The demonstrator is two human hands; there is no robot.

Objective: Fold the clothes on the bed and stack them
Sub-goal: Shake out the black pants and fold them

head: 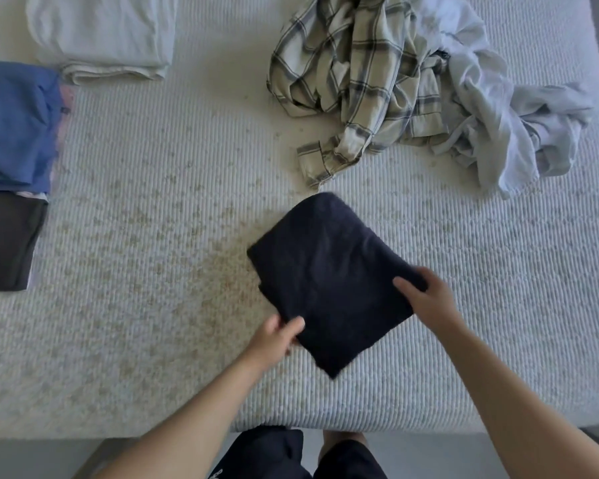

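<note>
- A folded navy garment [329,281] lies on the bed [153,271], turned like a diamond, directly between the two hands and stretching away from them.
- The left hand [277,337] pinches the garment's near-left edge, thumb on top of the cloth and the other fingers curled beneath or beside it.
- The right hand [426,299] grips the garment's right corner, thumb lying on top of the fabric and the fingers wrapped round the edge.
- The hands are apart, one at each side of the garment, both clamped on it.
- Beyond the right hand, well apart from it, a crumpled plaid shirt [353,77] lies in a heap; one cuff trails toward the garment's far corner, near it but not touching.
- Just to the right of the plaid shirt, and touching it, is a rumpled pale blue-white garment [498,108].
- Far to the left of the left hand sits a folded blue garment [14,122] resting on a stack; a folded dark brown piece [7,240] lies on the side nearer the person.
- Beyond that stack, a folded white pile [104,36] rests on the bed.
- Below the forearms, the person's dark shorts [274,454] show past the bed's near edge.
</note>
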